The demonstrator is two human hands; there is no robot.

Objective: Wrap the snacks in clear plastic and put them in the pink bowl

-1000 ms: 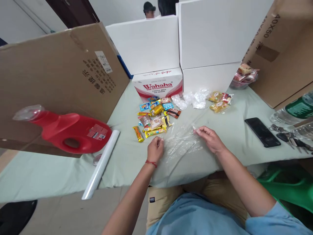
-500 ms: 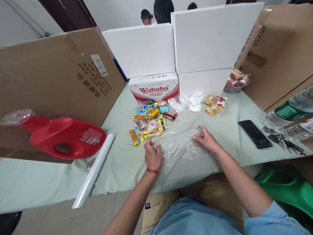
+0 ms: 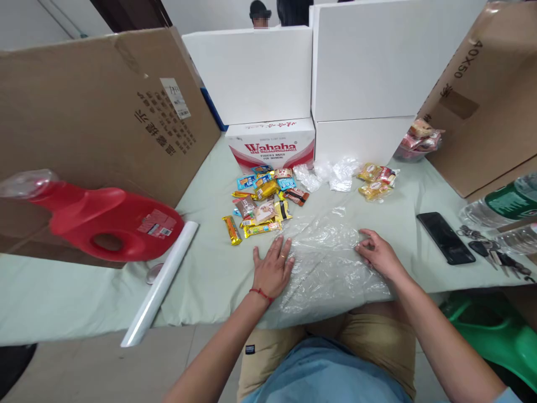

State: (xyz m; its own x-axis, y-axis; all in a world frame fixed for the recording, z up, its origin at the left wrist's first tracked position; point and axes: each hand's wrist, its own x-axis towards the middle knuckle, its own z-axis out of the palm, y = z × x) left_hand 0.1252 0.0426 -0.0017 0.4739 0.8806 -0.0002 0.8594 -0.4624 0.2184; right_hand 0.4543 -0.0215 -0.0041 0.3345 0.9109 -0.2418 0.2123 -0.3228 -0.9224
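A wrinkled, thin clear plastic bag (image 3: 325,257) lies spread on the green tablecloth in front of me. My left hand (image 3: 274,268) is flat along its left edge, fingers spread and palm down. At the right edge, my right hand (image 3: 377,252) has its fingers bent, thumb and forefinger pinching the plastic. Just beyond the left fingertips sits a pile of small wrapped snacks (image 3: 265,211), with a yellow-wrapped bar (image 3: 231,230) a little apart on its left.
Crumpled clear plastic (image 3: 342,174) and yellow snack packs (image 3: 377,182) lie farther back, before white boxes (image 3: 268,148). To the left are a red jug (image 3: 113,224) and a white roll (image 3: 161,282). A phone (image 3: 445,238), keys (image 3: 495,254) and bottles (image 3: 509,201) lie right.
The plastic is spread wider and nearer to me. My left hand has turned from upright to flat on it, and my right hand has moved outward and nearer. The camera view has shifted slightly.
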